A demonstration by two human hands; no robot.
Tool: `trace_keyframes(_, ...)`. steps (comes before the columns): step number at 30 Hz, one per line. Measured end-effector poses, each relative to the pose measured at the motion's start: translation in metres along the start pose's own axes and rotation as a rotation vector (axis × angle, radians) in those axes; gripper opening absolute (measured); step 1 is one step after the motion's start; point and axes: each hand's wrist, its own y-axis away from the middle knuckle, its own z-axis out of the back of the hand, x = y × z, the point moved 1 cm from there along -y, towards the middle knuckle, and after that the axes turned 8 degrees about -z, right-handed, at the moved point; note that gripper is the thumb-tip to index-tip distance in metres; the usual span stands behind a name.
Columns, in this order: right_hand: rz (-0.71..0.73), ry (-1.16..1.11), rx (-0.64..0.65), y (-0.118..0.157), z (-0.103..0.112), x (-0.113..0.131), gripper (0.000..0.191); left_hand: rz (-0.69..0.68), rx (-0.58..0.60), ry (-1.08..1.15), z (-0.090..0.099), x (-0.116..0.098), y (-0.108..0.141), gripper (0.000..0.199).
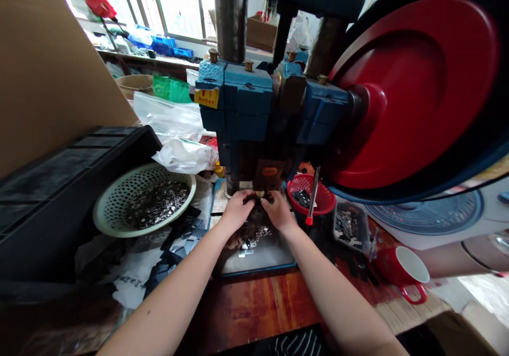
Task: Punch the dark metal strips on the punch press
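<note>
Both my hands meet under the ram of a blue press (pixel 246 106). My left hand (pixel 237 210) has its thumb and fingers pinched at the left end of a small dark piece. From the other side, my right hand (pixel 278 213) pinches it too; the fingers and the shadow hide most of its shape. Just above the fingertips is the press tooling (pixel 270 171). Shiny metal scraps (pixel 262 232) and several small flat metal pieces (pixel 245 252) lie on the grey press bed (pixel 274 255), between my forearms.
A pale green colander (pixel 104 207) holds many small metal parts, beside a black crate (pixel 51 202). Dark flat plates (pixel 185 247) lie left of the press. Rightward are a red basket (pixel 329 201), a clear tub (pixel 362 242), a red mug (pixel 392 268) and the big red flywheel (pixel 429 90).
</note>
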Motion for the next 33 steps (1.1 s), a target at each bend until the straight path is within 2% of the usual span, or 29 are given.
trace_keyframes(4, -0.011, -0.011, -0.040, 0.004, 0.003, -0.001, 0.021, 0.005, -0.042, 0.010, 0.012, -0.003, 0.005, 0.033)
trace_keyframes(6, -0.013, -0.026, -0.096, 0.015, 0.011, -0.002, 0.024, 0.011, -0.094, -0.024, 0.027, -0.005, 0.017, 0.038)
trace_keyframes(8, -0.005, -0.029, -0.118, 0.032, 0.022, -0.004, 0.021, 0.004, -0.105, -0.138, 0.044, -0.005, 0.038, 0.032)
trace_keyframes(10, 0.000, 0.000, -0.090, 0.054, 0.034, -0.007, 0.017, 0.019, -0.043, -0.300, 0.057, -0.005, 0.062, 0.026)
trace_keyframes(12, 0.002, 0.050, -0.055, 0.075, 0.044, -0.009, 0.014, 0.004, 0.074, -0.425, 0.062, -0.006, 0.085, 0.024)
trace_keyframes(15, 0.039, 0.130, -0.027, 0.100, 0.053, -0.014, 0.015, -0.002, 0.179, -0.572, 0.058, -0.008, 0.106, 0.024)
trace_keyframes(20, 0.111, 0.306, -0.056, 0.120, 0.061, -0.024, 0.018, 0.027, 0.212, -0.670, 0.046, -0.008, 0.107, 0.021)
trace_keyframes(23, 0.146, 0.433, -0.065, 0.127, 0.063, -0.024, 0.020, 0.023, 0.178, -0.621, 0.044, -0.007, 0.105, 0.017)
trace_keyframes(26, 0.212, 0.584, -0.012, 0.134, 0.060, -0.018, 0.021, 0.016, 0.125, -0.539, 0.043, -0.008, 0.106, 0.016)
trace_keyframes(30, 0.282, 0.651, 0.055, 0.142, 0.055, -0.012, 0.024, 0.157, 0.091, -0.369, 0.043, -0.011, 0.112, 0.019)
trace_keyframes(33, 0.236, 0.631, 0.029, 0.144, 0.055, -0.014, 0.027, 0.217, 0.035, -0.258, 0.044, -0.009, 0.117, 0.023)
